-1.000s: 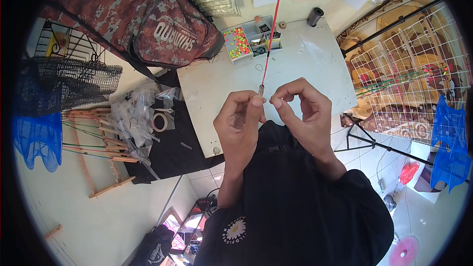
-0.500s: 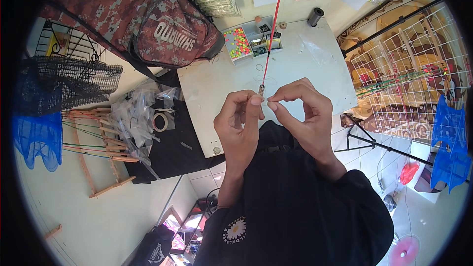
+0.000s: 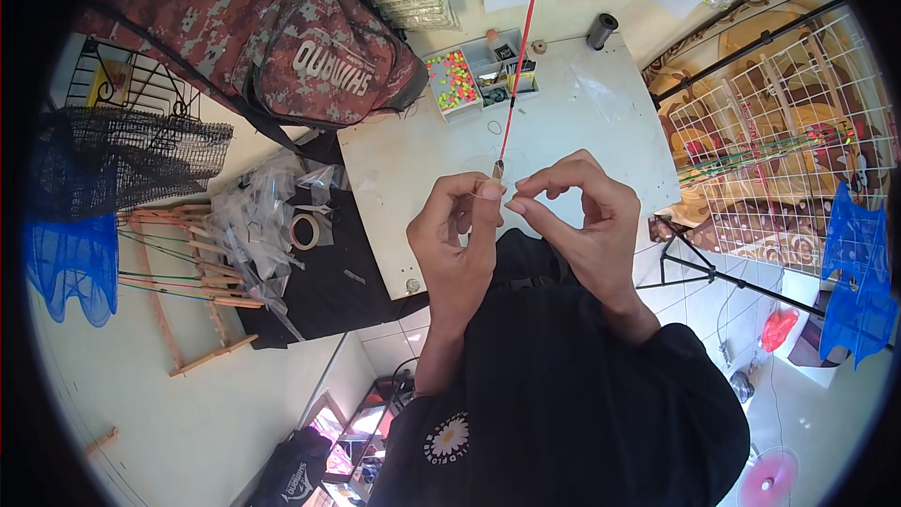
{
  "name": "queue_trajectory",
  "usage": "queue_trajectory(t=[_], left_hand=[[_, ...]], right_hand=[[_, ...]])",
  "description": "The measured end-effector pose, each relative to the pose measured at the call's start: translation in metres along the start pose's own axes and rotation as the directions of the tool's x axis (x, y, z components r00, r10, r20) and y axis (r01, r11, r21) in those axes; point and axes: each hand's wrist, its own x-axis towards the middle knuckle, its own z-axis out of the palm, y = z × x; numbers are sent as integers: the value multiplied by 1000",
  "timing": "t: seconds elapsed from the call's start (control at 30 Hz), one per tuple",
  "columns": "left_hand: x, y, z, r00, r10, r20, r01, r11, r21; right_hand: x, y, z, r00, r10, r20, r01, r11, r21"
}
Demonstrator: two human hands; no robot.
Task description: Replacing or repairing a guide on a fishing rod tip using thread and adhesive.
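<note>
— Red rod [image 3: 519, 47], thin as it is, ends right above your fingertips: your left hand [image 3: 458, 242] has thumb and forefinger pressed together just under the rod tip [image 3: 497, 169]. I can't tell whether a line sits in that pinch.

— And my right?

— Your right hand [image 3: 577, 216] meets it fingertip to fingertip, thumb and forefinger closed just beside the left ones, the other fingers arched high. Whatever it pinches is too fine to see.

— How do I do this well?

— My judgement: keep both pinches close under the tip, and move only the fingers. Your wrists hover over the near edge of the white table [image 3: 413, 169], forearms rising from the black sleeves. The bead box [image 3: 469, 80] and spool [image 3: 601, 30] lie well beyond, the tape roll [image 3: 304, 231] off to your left.
</note>
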Motion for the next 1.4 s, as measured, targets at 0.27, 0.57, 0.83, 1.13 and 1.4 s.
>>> queue_trajectory(t=[0.27,0.57,0.83,1.13,1.4], left_hand=[[1,-1,-1,998,47,-39,-47,999,-11],[1,1,0,995,48,-89,-48,999,-4],[1,2,-1,997,46,-61,-47,998,-28],[0,1,-3,996,78,-42,-80,995,-61],[2,1,-7,997,42,57,-34,990,-138]], right_hand=[[0,2,-3,1000,-26,10,26,1000,-16],[0,2,0,996,-66,62,67,998,-20],[0,3,1,995,-18,102,15,1000,26],[0,3,3,995,-24,100,21,999,26],[-2,6,5,999,30,34,-35,991,129]])
